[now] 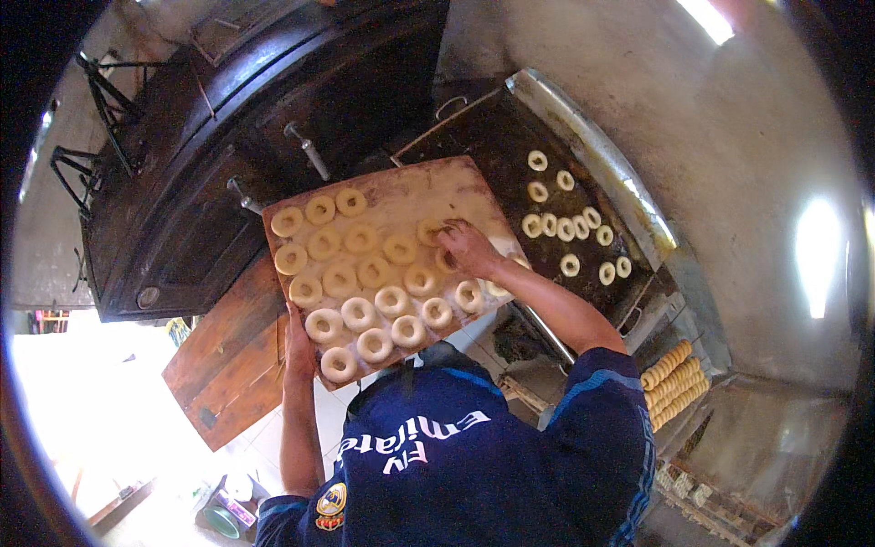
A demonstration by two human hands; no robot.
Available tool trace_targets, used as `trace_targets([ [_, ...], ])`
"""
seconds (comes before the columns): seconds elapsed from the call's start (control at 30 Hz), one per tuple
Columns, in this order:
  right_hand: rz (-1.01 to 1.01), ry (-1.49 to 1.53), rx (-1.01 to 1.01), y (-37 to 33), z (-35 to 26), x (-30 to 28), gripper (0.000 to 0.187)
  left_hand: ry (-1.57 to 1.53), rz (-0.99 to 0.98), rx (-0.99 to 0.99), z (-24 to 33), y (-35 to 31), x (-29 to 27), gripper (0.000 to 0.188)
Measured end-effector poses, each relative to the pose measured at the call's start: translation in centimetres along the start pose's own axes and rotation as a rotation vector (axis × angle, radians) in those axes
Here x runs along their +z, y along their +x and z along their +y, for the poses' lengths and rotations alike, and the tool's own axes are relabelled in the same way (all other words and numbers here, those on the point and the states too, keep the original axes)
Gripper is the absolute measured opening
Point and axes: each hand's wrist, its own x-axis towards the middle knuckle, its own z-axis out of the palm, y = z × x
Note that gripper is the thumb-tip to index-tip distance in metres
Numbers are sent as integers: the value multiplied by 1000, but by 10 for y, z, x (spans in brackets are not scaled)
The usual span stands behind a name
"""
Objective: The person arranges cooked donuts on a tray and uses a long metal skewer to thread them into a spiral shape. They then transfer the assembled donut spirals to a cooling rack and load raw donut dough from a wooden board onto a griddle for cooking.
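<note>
Rows of pale raw dough rings (360, 314) lie on a floured wooden board (401, 187) in front of me. My left hand (298, 345) grips the board's left edge, its fingers partly hidden by the board. Over the board's right side, my right hand (467, 248) has its fingers curled onto a dough ring (428, 231). Part of another ring shows under that hand. Beyond the board's right edge, a wide dark rectangular pan (492, 146) holds several scattered dough rings (565, 228).
A large dark metal cabinet (246, 118) with handles (310, 150) stands at the far left. A wooden panel (232, 356) lies below the board's left side. Golden rings (673, 383) are stacked in rows at the right, beside a metal surface (756, 438). A wall (729, 137) rises behind the pan.
</note>
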Motion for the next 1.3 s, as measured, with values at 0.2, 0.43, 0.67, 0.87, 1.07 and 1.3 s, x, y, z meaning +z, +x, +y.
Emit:
trace_targets([
  [0.2,9,-164,427,-65,148,-1,38,118,44,45,25,-14,21,77],
  [0.43,130,257,82,-21,38,-2,52,140,62,11,17,-11,12,78],
  [0.67,52,-37,-30,28,-57,-13,45,55,9,68,-6,10,9,79],
  [0.87,-169,-276,346,-39,112,-20,34,155,9,60,21,-10,10,79],
  [1.07,-181,-116,279,-78,88,-49,34,185,-11,39,11,16,-47,79],
  [1.3,-363,-35,-251,-130,44,-70,50,5,-57,-8,13,13,-17,80],
])
